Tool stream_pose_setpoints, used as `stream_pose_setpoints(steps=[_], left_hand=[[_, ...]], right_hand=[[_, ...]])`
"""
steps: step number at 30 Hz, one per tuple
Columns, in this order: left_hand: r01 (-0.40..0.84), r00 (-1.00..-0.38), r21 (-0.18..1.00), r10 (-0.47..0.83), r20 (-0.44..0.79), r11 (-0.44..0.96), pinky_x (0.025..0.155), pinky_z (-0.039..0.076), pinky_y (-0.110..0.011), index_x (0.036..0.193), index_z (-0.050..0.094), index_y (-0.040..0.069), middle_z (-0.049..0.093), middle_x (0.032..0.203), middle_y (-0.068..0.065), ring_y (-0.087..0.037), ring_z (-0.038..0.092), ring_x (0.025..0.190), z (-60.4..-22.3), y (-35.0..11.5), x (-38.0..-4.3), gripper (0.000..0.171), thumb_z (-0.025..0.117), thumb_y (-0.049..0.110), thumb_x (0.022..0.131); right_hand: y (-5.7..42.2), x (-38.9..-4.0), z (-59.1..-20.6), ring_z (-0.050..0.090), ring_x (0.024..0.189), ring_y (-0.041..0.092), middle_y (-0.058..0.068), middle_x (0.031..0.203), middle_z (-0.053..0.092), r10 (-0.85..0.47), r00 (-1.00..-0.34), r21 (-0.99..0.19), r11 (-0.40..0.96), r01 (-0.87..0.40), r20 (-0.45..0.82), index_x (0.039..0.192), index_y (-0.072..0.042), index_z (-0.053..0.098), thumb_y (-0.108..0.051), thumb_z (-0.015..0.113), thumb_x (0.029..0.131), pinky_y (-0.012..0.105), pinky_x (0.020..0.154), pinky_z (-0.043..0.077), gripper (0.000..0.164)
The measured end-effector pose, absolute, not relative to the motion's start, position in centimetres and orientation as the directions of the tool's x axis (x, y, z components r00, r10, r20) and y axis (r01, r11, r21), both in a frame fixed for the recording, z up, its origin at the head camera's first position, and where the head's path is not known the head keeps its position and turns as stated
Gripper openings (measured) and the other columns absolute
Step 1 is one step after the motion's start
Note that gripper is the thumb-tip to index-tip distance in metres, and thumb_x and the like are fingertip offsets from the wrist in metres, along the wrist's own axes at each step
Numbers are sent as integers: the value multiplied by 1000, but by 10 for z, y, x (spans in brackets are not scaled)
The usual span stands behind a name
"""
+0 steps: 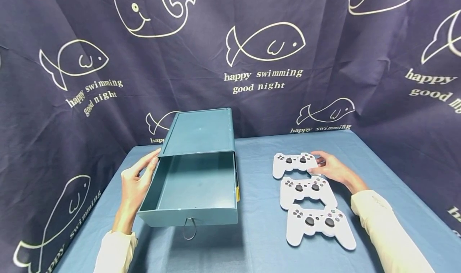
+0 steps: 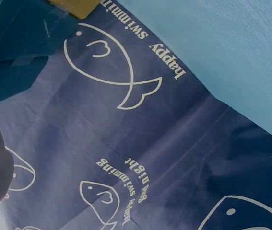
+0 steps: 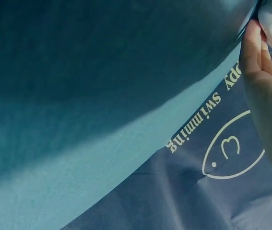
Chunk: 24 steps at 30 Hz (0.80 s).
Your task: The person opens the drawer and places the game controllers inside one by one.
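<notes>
On the bench (image 1: pixel 259 241), the blue-green box (image 1: pixel 201 131) already has its drawer (image 1: pixel 216 217) pulled out. The near controller (image 1: pixel 319 219), middle controller (image 1: pixel 307 185) and far controller (image 1: pixel 295 159) are all outside it, to the right. The right hand (image 1: pixel 333 169) has its fingers pinching the far one; the left hand (image 1: pixel 135 181) touches the box's side, fingers fairly straight.

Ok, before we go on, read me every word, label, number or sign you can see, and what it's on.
"happy swimming": dark backdrop, repeated, some copies cut off.
"good night": same backdrop, beneath several of those lines.
White controllers: button marks too small to read.
Teal box, yellow tab: no readable text.
</notes>
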State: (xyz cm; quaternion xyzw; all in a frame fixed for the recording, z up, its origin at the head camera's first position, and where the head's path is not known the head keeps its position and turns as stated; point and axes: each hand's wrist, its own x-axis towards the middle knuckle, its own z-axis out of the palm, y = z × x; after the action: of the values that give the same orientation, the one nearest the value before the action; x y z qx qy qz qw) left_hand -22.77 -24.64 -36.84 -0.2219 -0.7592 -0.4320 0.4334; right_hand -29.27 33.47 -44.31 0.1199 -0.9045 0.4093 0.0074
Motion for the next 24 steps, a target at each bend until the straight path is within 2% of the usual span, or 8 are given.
stream_pose_setpoints(steps=[8, 18, 24], left_hand=[[705, -545, 473, -23, 838, 528, 84, 47, -14, 120, 76, -1, 75, 106, -21, 3, 68, 97, -368, -249, -229, 27, 72, -6, 94], [708, -531, 466, -35, 847, 531, 84, 46, -12, 116, 75, -6, 74, 103, -25, 6, 67, 96, -369, -247, -228, 26, 70, -12, 92], [706, -542, 471, -24, 840, 529, 84, 47, -14, 120, 76, 0, 76, 106, -20, 0, 69, 96, -369, -250, -228, 24, 72, 3, 97]], right_hand=[[337, -297, -444, 61, 95, 25, 23, 107, 66, -229, -968, -734, 640, -229, 102, 143, 15, 45, -14, 79, 88, 27, 78, 48, 72], [335, -297, -446, 60, 86, 20, 15, 96, 66, -234, -965, -745, 621, -243, 120, 138, 15, 50, -13, 80, 86, 26, 73, 47, 67], [333, -296, -444, 60, 88, 22, 16, 98, 66, -241, -964, -741, 627, -241, 109, 139, 15, 49, -12, 79, 87, 27, 74, 48, 66]])
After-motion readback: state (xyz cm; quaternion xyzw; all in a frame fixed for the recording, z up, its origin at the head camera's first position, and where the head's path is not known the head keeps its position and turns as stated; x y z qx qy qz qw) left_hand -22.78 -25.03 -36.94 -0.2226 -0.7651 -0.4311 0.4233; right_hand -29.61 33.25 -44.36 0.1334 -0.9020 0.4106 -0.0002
